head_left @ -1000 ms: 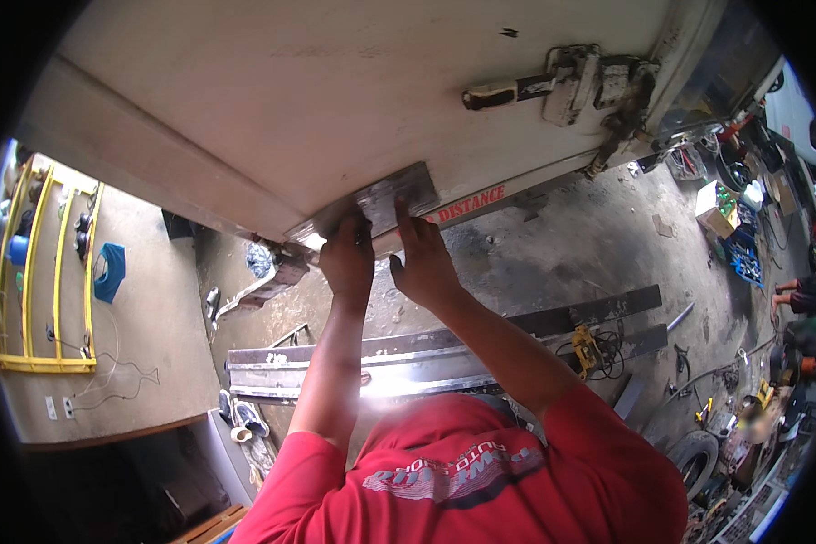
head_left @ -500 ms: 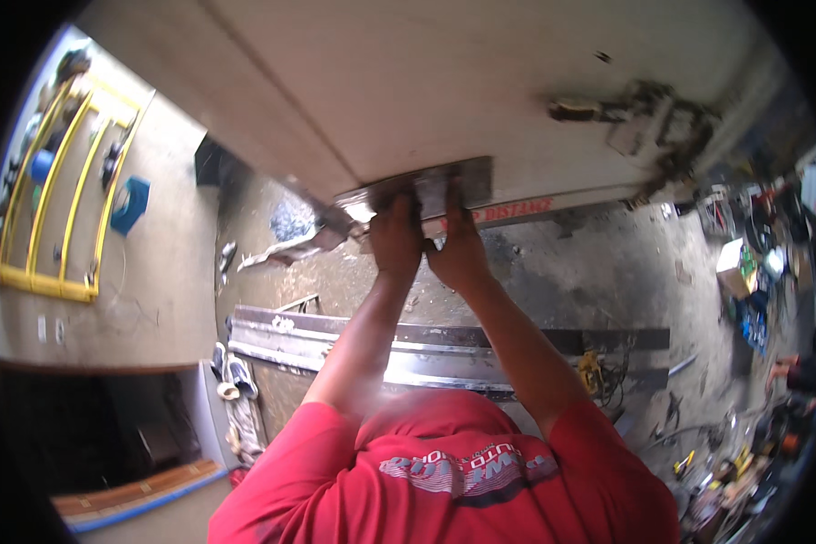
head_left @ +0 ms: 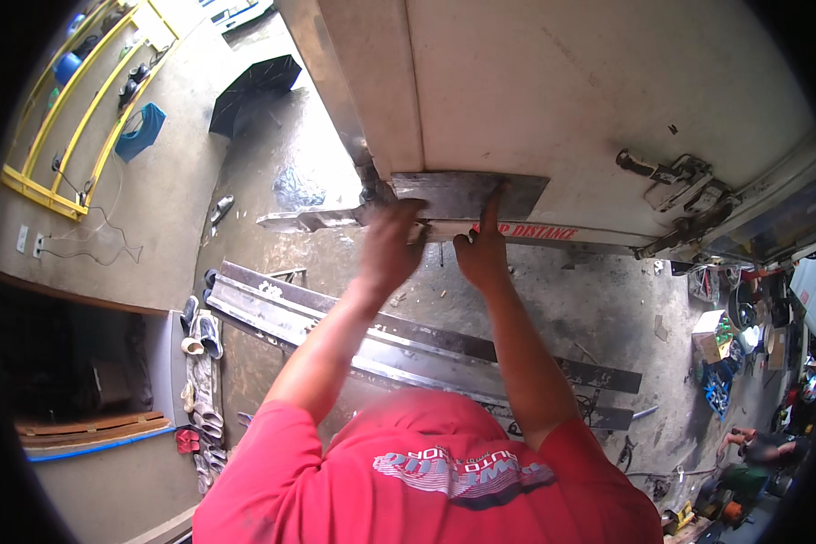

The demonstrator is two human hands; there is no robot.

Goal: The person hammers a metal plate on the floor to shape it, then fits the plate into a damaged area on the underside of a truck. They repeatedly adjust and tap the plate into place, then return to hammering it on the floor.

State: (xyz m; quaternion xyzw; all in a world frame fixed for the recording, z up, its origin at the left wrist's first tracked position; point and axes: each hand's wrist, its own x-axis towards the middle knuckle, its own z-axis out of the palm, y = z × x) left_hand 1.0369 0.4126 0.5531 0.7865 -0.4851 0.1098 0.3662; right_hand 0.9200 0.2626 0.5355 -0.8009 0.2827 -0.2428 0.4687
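Note:
A flat grey metal plate (head_left: 467, 192) lies against the lower edge of a large off-white panel (head_left: 535, 91), above a strip with red lettering. My right hand (head_left: 482, 254) presses the plate with its stretched index finger; the other fingers are curled below. Close to the plate's lower left corner, my left hand (head_left: 390, 249) is blurred, its thumb and fingers apart. Nothing shows between them. A dirty metal hinge (head_left: 372, 189) sits just beyond it at the panel's corner. Farther right on the panel is a worn latch with a handle (head_left: 689, 186).
Long metal beams (head_left: 408, 340) lie on the floor below my arms. Shoes (head_left: 207, 335) line the wall at left, near a yellow rack (head_left: 45, 195) and a black umbrella (head_left: 254, 95). Tools and boxes clutter the right side, where another person (head_left: 762, 446) shows.
My left hand has come off the plate toward its lower left corner. My right index finger stays on the plate. The view has turned, so the panel appears farther right.

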